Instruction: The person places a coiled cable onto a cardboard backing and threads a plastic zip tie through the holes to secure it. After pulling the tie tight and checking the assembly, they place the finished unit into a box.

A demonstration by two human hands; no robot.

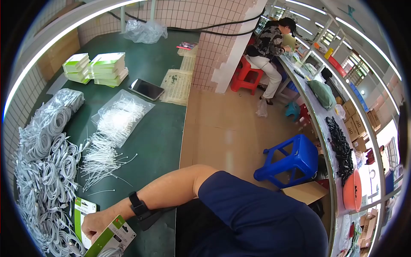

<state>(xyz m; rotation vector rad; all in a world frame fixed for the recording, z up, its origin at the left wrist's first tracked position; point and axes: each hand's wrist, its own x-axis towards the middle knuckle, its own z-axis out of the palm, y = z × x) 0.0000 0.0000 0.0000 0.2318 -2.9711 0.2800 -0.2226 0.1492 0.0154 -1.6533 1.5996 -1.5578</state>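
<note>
My right hand is at the lower left, its fingers curled closed between two green-and-white hang cards. The nearer card stands tilted in front of the hand and hides part of its fingers. A coiled white cable shows at this card's lower edge. The other card lies on the far left side of the hand, partly covered by it. What the fingertips grip is hidden. A black band is round my right wrist. My left hand does not show.
A big heap of coiled cables lines the left side of the green table. White cable ties, a phone and stacked green-and-white cards lie beyond. A blue stool stands right; a co-worker sits far off.
</note>
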